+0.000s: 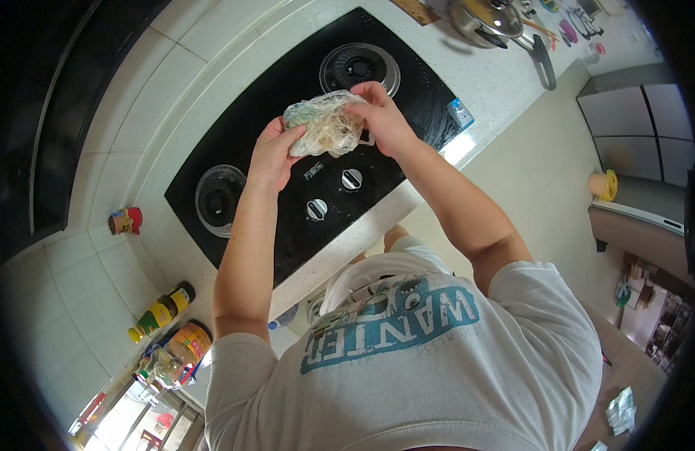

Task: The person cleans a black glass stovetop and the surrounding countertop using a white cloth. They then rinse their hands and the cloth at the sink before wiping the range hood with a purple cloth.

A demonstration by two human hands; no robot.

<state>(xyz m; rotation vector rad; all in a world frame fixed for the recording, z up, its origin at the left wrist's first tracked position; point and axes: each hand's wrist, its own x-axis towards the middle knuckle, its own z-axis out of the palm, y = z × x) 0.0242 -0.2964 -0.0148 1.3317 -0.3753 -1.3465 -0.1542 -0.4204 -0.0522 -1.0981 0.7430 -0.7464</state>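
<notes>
Between my two hands is a clear plastic bag (328, 125) with pale, stringy food in it and something greenish towards its left end. My left hand (273, 151) grips the bag's left end, thumb on top. At the right end, the fingers of my right hand (381, 115) pinch the crumpled plastic. The bag is held above a black glass gas hob (280, 169), between its two burners. What exactly the food is, I cannot tell through the plastic.
One burner (360, 66) lies beyond my hands, another burner (219, 198) beside my left forearm. Two knobs (351, 179) sit near the hob's front edge. A lidded steel pot (488, 22) stands at upper right, its handle jutting out. Sauce bottles (162, 311) and an oil jug (184, 349) stand lower left.
</notes>
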